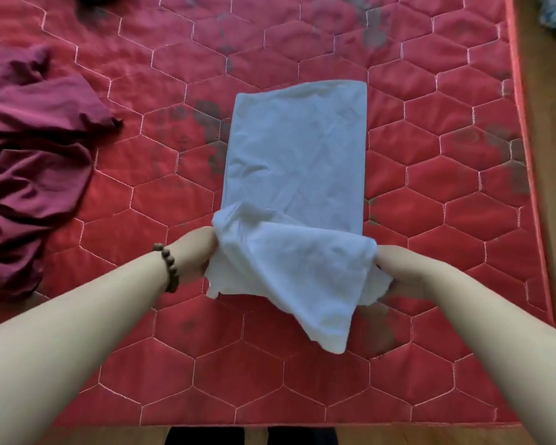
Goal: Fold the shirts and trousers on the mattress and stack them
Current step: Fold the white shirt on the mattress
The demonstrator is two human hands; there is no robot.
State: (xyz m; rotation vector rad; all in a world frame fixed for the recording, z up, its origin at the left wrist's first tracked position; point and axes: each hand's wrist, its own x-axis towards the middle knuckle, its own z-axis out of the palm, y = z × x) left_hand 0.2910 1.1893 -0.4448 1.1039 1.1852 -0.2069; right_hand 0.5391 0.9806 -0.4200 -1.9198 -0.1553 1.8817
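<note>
Here, white garment [294,162] near edge between both hands' fingers [395,268], on mattress [430,155].

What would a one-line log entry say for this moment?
step: folding | item: white cloth garment | left hand: grips near edge | right hand: grips near edge | waiting: maroon garment

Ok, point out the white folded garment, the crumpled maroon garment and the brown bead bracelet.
white folded garment [297,149]: head view, flat middle panel.
crumpled maroon garment [32,175]: head view, rumpled centre.
brown bead bracelet [169,266]: head view, beads on left wrist.
</note>
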